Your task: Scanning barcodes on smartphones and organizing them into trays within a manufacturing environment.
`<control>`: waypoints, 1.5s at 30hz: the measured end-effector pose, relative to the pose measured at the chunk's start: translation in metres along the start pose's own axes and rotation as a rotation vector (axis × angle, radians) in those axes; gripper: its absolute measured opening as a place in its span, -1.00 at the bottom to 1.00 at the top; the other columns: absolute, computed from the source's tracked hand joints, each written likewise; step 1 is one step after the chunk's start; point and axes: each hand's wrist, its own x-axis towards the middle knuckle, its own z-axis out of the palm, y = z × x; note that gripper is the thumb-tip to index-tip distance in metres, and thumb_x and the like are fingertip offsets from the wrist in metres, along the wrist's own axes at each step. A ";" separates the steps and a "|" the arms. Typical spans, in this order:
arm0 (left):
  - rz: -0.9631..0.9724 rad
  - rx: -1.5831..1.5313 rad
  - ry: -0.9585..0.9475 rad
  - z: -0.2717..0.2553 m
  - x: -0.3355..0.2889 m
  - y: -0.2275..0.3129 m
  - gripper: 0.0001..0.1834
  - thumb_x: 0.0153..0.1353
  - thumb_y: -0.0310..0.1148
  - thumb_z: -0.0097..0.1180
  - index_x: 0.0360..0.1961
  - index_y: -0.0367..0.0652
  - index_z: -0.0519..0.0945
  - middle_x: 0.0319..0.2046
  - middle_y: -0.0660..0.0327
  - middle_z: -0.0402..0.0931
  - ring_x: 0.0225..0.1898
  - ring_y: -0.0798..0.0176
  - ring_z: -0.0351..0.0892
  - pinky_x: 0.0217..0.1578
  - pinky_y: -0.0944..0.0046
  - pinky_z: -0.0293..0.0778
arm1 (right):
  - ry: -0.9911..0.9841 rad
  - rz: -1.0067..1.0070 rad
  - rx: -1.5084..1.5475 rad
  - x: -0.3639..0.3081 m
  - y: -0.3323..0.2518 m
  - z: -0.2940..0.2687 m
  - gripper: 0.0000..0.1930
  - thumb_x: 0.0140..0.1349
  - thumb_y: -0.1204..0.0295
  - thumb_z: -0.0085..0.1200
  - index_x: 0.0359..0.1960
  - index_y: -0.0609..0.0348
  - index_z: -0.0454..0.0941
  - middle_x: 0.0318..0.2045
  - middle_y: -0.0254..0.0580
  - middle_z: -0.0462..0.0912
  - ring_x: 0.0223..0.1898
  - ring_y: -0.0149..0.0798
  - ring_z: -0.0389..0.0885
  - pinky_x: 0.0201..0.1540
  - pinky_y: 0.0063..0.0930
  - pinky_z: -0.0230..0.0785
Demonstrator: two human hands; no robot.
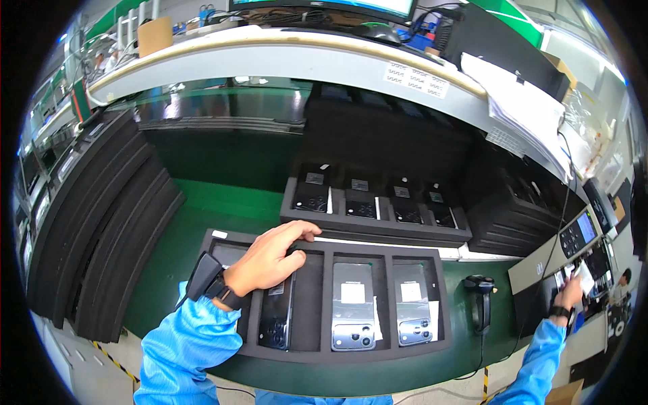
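Note:
My left hand (266, 260), fingers stretched out and thumb apart, is over the left half of a black foam tray (322, 297). Beneath it, a dark phone (275, 320) is partly hidden in its compartment. Two silver-grey phones, one in the middle (353, 314) and one on the right (412, 310), lie in the same tray, each bearing a white label. Out at the far right, my right hand (569, 295) pinches a small white label (585, 278) at the front of a label printer (563, 246).
A corded handheld scanner (480, 297) stands right of the tray. Behind it, another foam tray (378, 226) holds several dark phones. Stacked foam trays rise at left (101, 229) and right (506, 216). Above runs a shelf (283, 64) with a monitor, a mouse (376, 32) and hanging papers (513, 101).

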 end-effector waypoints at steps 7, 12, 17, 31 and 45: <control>0.008 -0.015 -0.057 0.003 0.009 -0.001 -0.41 0.05 -0.53 -0.03 0.21 -0.28 0.46 0.00 0.05 0.57 0.11 0.09 0.55 0.22 0.12 0.42 | -0.526 0.579 0.291 -0.250 -0.089 0.033 -0.80 0.50 0.19 0.07 -0.19 0.01 0.56 -0.57 -0.56 0.42 -0.63 -0.65 0.35 -0.70 -0.73 0.14; -0.038 -0.209 -0.058 -0.003 0.003 -0.010 -0.29 -0.08 -0.59 -0.14 0.25 -0.31 0.42 -0.01 0.04 0.55 0.13 0.12 0.53 0.27 0.13 0.37 | -1.368 0.490 -0.039 -0.412 -0.189 0.109 -0.79 0.46 0.29 0.13 -0.34 0.10 0.59 -0.65 -0.48 0.50 -0.71 -0.57 0.40 -0.70 -0.72 0.18; -0.055 -0.478 -0.069 -0.005 0.007 -0.018 -0.20 -0.15 -0.60 -0.16 0.29 -0.30 0.37 -0.02 0.05 0.54 0.14 0.17 0.52 0.27 0.18 0.36 | -2.164 0.543 -0.215 -0.509 -0.241 0.146 -0.75 0.40 0.32 0.22 -0.12 0.30 0.68 -0.46 -0.26 0.72 -0.61 -0.57 0.53 -0.54 -0.69 0.37; 0.016 -0.236 -0.032 -0.004 0.006 -0.022 -0.89 0.14 -0.45 0.10 -0.30 -0.20 0.50 -0.05 0.04 0.53 0.06 0.09 0.52 0.11 0.11 0.43 | -0.904 -0.032 -0.207 -0.379 -0.139 0.089 -0.59 0.30 0.51 0.17 0.19 0.25 0.55 -0.28 -0.31 0.64 -0.28 -0.49 0.53 -0.16 -0.55 0.42; 0.010 0.106 -0.001 -0.016 -0.001 0.007 -0.66 0.32 -0.23 0.18 -0.07 -0.30 0.64 -0.10 -0.01 0.66 -0.01 -0.07 0.65 0.03 0.09 0.54 | -1.001 0.425 -0.182 -0.362 -0.136 0.056 -0.60 0.16 0.52 0.17 0.07 0.33 0.55 -0.44 -0.32 0.60 -0.57 -0.46 0.48 -0.50 -0.59 0.36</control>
